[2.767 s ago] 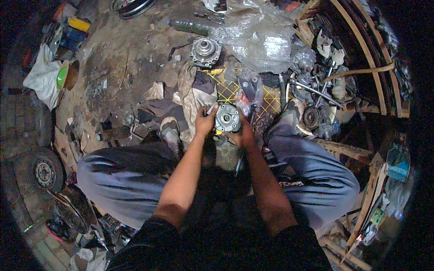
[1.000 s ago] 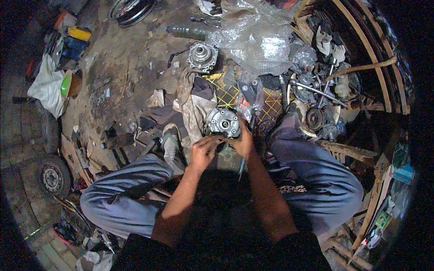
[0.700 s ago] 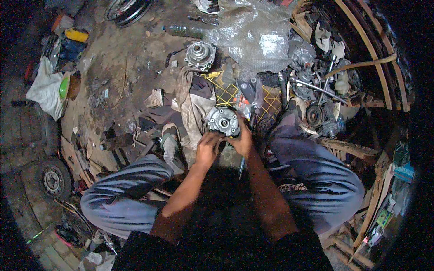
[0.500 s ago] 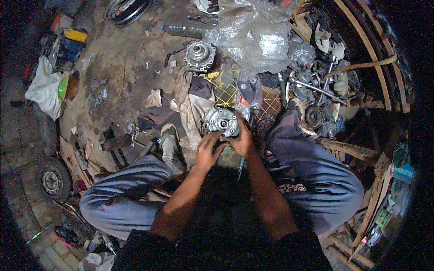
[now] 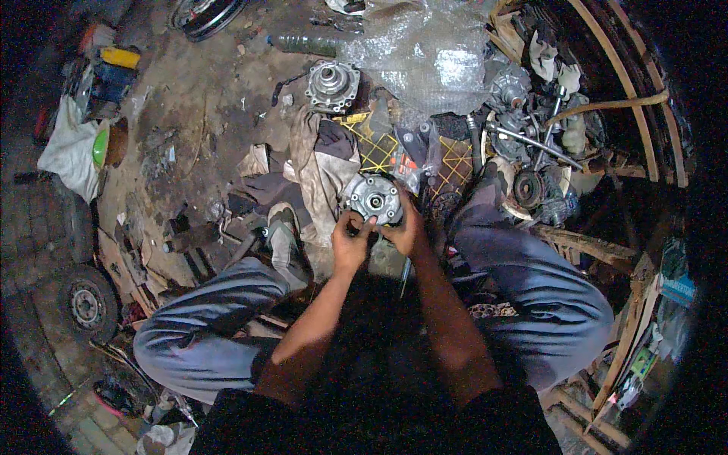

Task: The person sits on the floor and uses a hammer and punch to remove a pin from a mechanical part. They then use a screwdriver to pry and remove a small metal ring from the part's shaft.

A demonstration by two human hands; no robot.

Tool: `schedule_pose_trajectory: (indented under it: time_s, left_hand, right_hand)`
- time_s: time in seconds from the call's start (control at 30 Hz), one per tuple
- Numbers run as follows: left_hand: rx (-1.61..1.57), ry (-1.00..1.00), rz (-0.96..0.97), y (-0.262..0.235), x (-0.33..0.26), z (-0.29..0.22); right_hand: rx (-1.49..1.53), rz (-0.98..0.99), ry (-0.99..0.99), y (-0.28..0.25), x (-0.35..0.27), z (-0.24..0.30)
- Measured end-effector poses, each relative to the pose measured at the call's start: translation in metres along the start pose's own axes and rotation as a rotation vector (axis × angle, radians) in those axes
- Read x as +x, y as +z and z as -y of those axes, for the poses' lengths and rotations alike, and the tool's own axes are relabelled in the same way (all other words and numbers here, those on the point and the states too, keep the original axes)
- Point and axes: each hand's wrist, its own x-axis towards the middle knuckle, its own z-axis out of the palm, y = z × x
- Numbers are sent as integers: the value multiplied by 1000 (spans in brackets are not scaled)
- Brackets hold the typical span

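Between my feet I hold a round silver metal housing [image 5: 377,194] with a central bore and several bolt holes around its rim. My right hand [image 5: 407,228] wraps the housing's right edge, fingers reaching underneath. At the lower left edge, my left hand [image 5: 352,244] is closed with curled fingers, its thumb against the rim; the fingertips are partly hidden. Just left of the housing lies a crumpled beige and dark cloth [image 5: 312,178]. Farther off, a second flanged metal housing [image 5: 332,85] with a raised hub rests on the ground.
Bubble wrap [image 5: 425,61] and a plastic bottle [image 5: 307,45] lie at the far side. A pile of greasy metal parts [image 5: 527,144] is on the right, beside wooden poles [image 5: 629,91]. A yellow-lined mat [image 5: 379,144] lies ahead. A small wheel [image 5: 87,303] stands at left.
My left hand's fingers have curled in more at the housing's lower left, its thumb on the rim. The housing has tipped slightly and shifted a little away from me.
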Motion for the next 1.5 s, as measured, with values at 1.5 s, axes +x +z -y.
schedule_pose_trajectory:
  time_s: [1.5]
  left_hand:
    - [187, 325, -7, -1, -7, 3]
  right_hand:
    - [-98, 3, -3, 3, -4, -19]
